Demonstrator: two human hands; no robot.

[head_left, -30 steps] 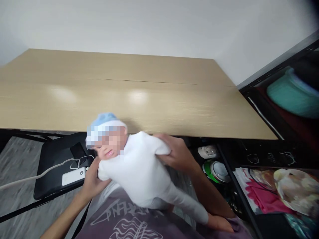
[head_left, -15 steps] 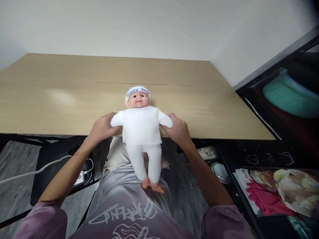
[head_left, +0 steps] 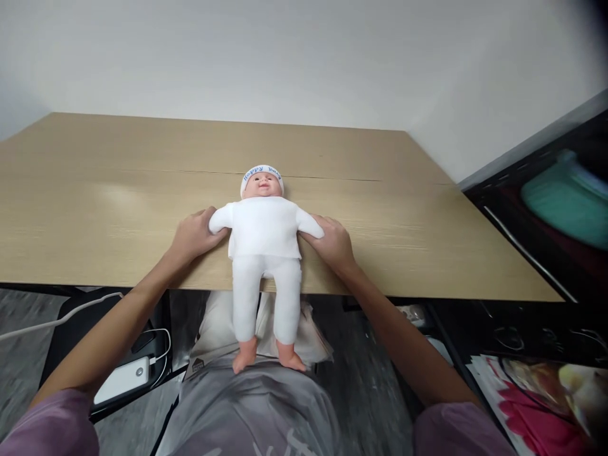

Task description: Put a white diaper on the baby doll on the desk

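Here we have the doll [head_left: 265, 228], face up over the near edge of the table [head_left: 427, 240], head towards the table's far side, legs reaching out past that edge! Our left hand [head_left: 194, 235] has its fingers clasped round one white-sleeved arm, our right hand [head_left: 333, 244] grasps the other. Below the table's left side we see a white device [head_left: 124, 380]; right of the table, something teal [head_left: 567, 196].

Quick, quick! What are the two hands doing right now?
Left hand: closed, holding the doll by one white sleeve.
Right hand: closed, holding the doll by its other sleeve.
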